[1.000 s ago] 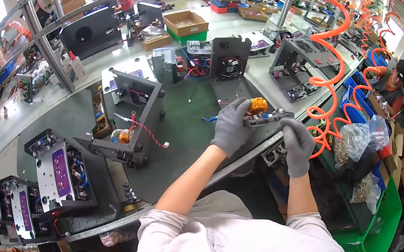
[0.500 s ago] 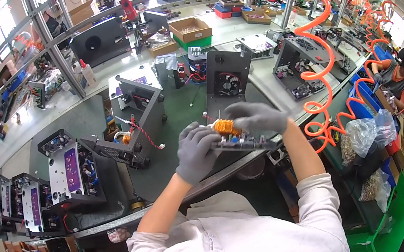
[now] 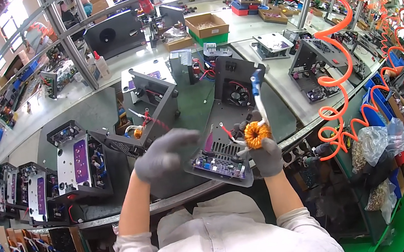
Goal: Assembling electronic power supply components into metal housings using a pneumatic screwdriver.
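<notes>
Left hand: the left hand [image 3: 164,156], in a grey glove, sits just left of the middle of the frame, fingers curled over the left edge of the circuit board [image 3: 220,157]; whether the fingers truly clamp it or only rest on it cannot be told.
Right hand: the right hand [image 3: 262,150], also grey-gloved, is just right of centre, closed on the board's right end, its fingers wrapped beneath and beside the copper coil [image 3: 257,134].
Circuit board: a dark plate with a purple panel and a ribbed metal block, held tilted above the green table [image 3: 198,102], in the middle of the frame.
Copper coil: an orange-gold ring standing at the board's right end, touching the right glove; a white wire rises from it to a blue plug [image 3: 256,82].
Red wire: a thin red lead [image 3: 225,131] curves over the board just left of the coil.
Behind the board: an open black case with a fan [image 3: 238,88] lies on the table, upper centre.
Left of frame: a row of open metal units with purple boards [image 3: 80,165] lines the table edge.
Upper centre: a cardboard box [image 3: 206,25] sits on the far bench.
Right of frame: an orange coiled hose [image 3: 336,79] hangs down past the bench edge.
</notes>
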### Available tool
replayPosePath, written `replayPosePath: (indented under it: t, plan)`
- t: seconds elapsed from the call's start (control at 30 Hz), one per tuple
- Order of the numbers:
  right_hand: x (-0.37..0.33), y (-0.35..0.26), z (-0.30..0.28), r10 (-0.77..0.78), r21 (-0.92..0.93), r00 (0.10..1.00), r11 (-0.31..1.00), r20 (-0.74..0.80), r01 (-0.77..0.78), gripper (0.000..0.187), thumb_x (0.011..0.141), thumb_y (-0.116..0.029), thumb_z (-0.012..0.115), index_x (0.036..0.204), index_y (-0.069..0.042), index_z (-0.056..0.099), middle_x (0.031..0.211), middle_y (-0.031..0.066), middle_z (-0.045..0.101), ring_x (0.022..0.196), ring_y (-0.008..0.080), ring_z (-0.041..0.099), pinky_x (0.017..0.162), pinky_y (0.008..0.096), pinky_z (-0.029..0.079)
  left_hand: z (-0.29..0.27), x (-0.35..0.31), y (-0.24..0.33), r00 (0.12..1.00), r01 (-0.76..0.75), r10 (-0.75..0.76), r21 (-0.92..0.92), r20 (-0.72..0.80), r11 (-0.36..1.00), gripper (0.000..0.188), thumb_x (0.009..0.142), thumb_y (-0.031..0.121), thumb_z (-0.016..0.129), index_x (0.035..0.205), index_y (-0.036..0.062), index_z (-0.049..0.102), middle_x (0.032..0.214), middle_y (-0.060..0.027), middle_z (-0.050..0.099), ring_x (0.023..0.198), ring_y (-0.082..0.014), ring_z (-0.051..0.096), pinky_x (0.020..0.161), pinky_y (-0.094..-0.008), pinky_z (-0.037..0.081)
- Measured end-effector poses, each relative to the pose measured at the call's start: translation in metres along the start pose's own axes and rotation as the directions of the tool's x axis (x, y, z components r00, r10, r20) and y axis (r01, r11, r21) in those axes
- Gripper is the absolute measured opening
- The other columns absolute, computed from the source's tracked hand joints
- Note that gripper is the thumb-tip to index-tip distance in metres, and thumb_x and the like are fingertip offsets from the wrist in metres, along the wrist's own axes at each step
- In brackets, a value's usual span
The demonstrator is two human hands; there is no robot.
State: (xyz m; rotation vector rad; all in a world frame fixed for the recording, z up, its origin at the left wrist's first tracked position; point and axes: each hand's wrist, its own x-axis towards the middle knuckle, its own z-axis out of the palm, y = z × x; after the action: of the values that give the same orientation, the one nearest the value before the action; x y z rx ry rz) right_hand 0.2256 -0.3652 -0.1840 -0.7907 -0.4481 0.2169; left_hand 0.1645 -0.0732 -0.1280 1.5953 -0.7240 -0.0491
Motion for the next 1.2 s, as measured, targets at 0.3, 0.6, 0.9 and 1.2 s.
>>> replayPosePath:
  t: [0.3,0.6,0.9,1.2]
  plan:
    - [0.04,-0.01,0.0,-0.224,-0.835,0.887,0.305,0.405,0.458,0.069,0.066,-0.018,0.083,0.127,-0.009,0.053,0.114,0.0129,0.056,0.102,0.0278,0.059,0.086,0.0386,0.05,0.049,0.149,0.045,0.949,0.309,-0.316,-0.212,0.003,0.927,0.033,0.093,0.017,0.059,0.122,0.0005,0.061,0.12,-0.0097,0.063,0.118,-0.0217,0.054,0.102,-0.0358,0.042]
    - [0.029,-0.052,-0.038,0.007,-0.979,0.986,0.118,-0.166,-0.166,0.101,0.068,-0.036,0.08,0.146,0.001,0.029,0.111,0.02,0.061,0.108,0.0338,0.058,0.09,0.0409,0.048,0.038,0.098,-0.01,0.997,-0.067,0.072,-0.121,0.033,0.99,0.019,0.091,0.007,0.06,0.105,0.0009,0.071,0.127,-0.0153,0.06,0.122,-0.0247,0.054,0.103,-0.0364,0.042]
    - [-0.015,-0.062,-0.056,0.111,-0.996,0.993,0.076,0.043,0.034,0.071,0.092,-0.027,0.055,0.146,0.006,0.023,0.106,0.0299,0.064,0.101,0.0406,0.063,0.089,0.0424,0.048,0.058,0.108,-0.08,0.979,-0.057,0.032,-0.123,-0.201,0.991,0.022,0.092,0.006,0.06,0.112,0.0061,0.069,0.123,-0.0094,0.062,0.111,-0.018,0.058,0.099,-0.031,0.043]
    - [0.049,-0.071,-0.012,0.201,-0.901,0.959,-0.346,0.2,0.261,0.054,0.086,-0.046,0.06,0.126,-0.01,0.054,0.107,0.0169,0.064,0.099,0.0349,0.064,0.083,0.0429,0.049,0.038,0.116,-0.065,0.906,0.278,-0.233,0.083,-0.354,0.957,0.037,0.091,0.026,0.065,0.12,0.0041,0.061,0.108,-0.012,0.068,0.1,-0.0233,0.065,0.089,-0.0314,0.049]
